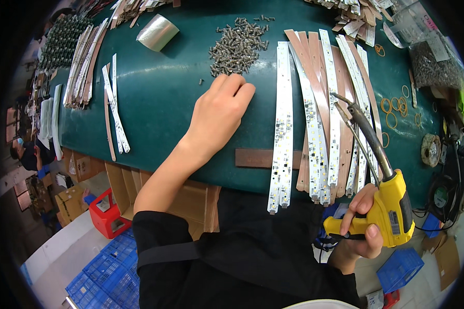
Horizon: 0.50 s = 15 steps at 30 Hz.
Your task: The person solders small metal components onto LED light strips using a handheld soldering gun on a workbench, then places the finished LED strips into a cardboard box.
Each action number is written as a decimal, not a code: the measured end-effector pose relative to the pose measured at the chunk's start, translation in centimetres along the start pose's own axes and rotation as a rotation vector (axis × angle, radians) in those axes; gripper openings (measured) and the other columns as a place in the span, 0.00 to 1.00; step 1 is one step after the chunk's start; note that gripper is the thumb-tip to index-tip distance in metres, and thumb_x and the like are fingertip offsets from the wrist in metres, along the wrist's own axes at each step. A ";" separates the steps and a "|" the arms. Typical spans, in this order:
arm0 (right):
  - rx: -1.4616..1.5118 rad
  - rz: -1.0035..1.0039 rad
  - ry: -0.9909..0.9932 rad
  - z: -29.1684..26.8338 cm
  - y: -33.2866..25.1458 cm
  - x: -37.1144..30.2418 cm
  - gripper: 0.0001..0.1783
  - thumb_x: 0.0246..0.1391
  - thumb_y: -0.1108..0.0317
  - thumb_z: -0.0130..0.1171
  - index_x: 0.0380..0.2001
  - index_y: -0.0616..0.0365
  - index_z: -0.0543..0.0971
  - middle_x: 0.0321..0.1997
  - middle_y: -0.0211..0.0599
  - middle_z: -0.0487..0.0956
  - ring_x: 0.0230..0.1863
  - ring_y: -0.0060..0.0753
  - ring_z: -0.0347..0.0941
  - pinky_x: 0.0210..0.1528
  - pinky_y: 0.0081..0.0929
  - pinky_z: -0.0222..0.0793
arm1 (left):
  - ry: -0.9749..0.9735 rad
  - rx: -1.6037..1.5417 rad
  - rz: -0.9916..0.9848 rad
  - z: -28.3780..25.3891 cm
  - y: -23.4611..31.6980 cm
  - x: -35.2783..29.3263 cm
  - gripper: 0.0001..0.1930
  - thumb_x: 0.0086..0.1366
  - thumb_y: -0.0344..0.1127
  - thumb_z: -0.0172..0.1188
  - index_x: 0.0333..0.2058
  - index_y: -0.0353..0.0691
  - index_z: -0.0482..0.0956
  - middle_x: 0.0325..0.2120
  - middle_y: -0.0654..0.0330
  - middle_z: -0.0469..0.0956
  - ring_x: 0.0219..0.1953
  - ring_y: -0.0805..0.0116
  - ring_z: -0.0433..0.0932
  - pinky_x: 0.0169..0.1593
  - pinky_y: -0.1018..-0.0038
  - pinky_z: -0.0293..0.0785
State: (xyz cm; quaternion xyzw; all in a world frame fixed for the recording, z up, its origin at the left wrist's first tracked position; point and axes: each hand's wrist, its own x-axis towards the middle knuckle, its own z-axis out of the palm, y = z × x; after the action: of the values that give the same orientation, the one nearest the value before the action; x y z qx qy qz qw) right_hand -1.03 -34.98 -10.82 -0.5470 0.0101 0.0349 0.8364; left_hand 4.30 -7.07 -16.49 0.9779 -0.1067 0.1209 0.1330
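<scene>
Soldering gun (389, 201) pts up-L, long axis diag.; R grip (361, 247) clasps it; L grip (216, 116): can't tell.

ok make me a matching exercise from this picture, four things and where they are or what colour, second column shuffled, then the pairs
Things:
1. left hand
2. roll
3. stool
4. right hand

Places, colours or states:
A. red
B. gripping the yellow soldering gun
C. at the near edge of the screws
D. silver, on the green table

Right pairs:
1-C
2-D
3-A
4-B
</scene>
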 end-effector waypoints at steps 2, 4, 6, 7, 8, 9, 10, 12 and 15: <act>0.001 0.010 0.002 0.1 0.1 -0.1 0.33 0.40 0.65 0.52 0.44 0.82 0.57 0.29 0.48 0.64 0.29 0.30 0.61 0.08 0.12 0.62 | 0.036 -0.051 -0.006 0.2 -0.1 -0.2 0.09 0.53 0.23 0.56 0.34 0.37 0.76 0.31 0.59 0.74 0.34 0.62 0.74 0.38 0.72 0.73; 0.006 0.011 -0.011 0.1 0.2 -0.1 0.34 0.40 0.65 0.53 0.45 0.82 0.57 0.29 0.47 0.64 0.30 0.30 0.61 0.08 0.12 0.62 | 0.073 -0.103 -0.011 0.1 0.3 -0.3 0.07 0.55 0.24 0.57 0.35 0.37 0.77 0.31 0.60 0.74 0.32 0.64 0.76 0.37 0.73 0.74; 0.012 0.015 -0.010 -0.1 0.2 -0.1 0.34 0.40 0.65 0.53 0.45 0.82 0.57 0.29 0.47 0.64 0.30 0.31 0.61 0.08 0.12 0.62 | -0.143 -0.996 -0.464 -0.9 1.8 -0.3 0.07 0.58 0.26 0.58 0.36 0.35 0.77 0.32 0.60 0.76 0.32 0.71 0.77 0.38 0.77 0.74; 0.019 0.018 -0.014 -0.1 0.2 -0.1 0.34 0.40 0.65 0.53 0.45 0.82 0.57 0.29 0.47 0.64 0.30 0.31 0.61 0.07 0.12 0.62 | -0.148 -0.998 -0.464 -0.7 1.8 -0.3 0.07 0.58 0.26 0.58 0.36 0.35 0.77 0.32 0.60 0.76 0.32 0.71 0.77 0.38 0.77 0.74; 0.022 0.021 -0.015 -0.1 0.2 -0.1 0.34 0.40 0.65 0.53 0.45 0.82 0.57 0.29 0.47 0.64 0.30 0.31 0.61 0.07 0.12 0.62 | -0.189 -1.225 -0.531 -0.5 1.8 -0.5 0.07 0.59 0.26 0.57 0.37 0.33 0.77 0.34 0.59 0.76 0.33 0.73 0.77 0.40 0.78 0.74; 0.021 0.024 -0.016 0.0 0.2 -0.2 0.34 0.40 0.65 0.53 0.45 0.82 0.57 0.29 0.47 0.64 0.30 0.32 0.61 0.07 0.12 0.63 | -0.230 -1.452 -0.597 -0.4 1.7 -0.7 0.08 0.60 0.26 0.57 0.38 0.31 0.76 0.35 0.58 0.77 0.34 0.74 0.77 0.41 0.79 0.74; 0.021 0.027 -0.017 0.0 0.2 -0.2 0.34 0.40 0.65 0.53 0.45 0.83 0.57 0.28 0.47 0.64 0.31 0.32 0.62 0.07 0.12 0.63 | -0.220 -1.515 -0.642 -0.2 1.6 -0.9 0.08 0.60 0.25 0.57 0.38 0.30 0.76 0.35 0.55 0.77 0.35 0.72 0.77 0.42 0.78 0.74; 0.016 0.032 -0.016 0.1 0.3 -0.2 0.33 0.40 0.65 0.53 0.45 0.82 0.57 0.28 0.47 0.64 0.31 0.32 0.62 0.08 0.12 0.63 | -0.219 -1.529 -0.653 0.2 1.6 -1.1 0.08 0.60 0.25 0.57 0.38 0.29 0.75 0.35 0.56 0.77 0.36 0.72 0.77 0.42 0.78 0.74; 0.014 0.045 -0.014 0.3 0.4 -0.2 0.33 0.39 0.65 0.53 0.44 0.82 0.58 0.28 0.47 0.64 0.31 0.32 0.62 0.08 0.12 0.63 | -0.199 -1.535 -0.652 0.3 1.9 -1.3 0.07 0.59 0.24 0.56 0.37 0.29 0.75 0.34 0.57 0.77 0.37 0.73 0.77 0.43 0.79 0.75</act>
State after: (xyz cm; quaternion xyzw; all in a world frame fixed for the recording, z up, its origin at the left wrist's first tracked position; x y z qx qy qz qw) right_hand -1.30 -34.52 -11.03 -0.5407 0.0170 0.0575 0.8391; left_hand 2.66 -8.67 -16.68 0.6038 0.1173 -0.1164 0.7799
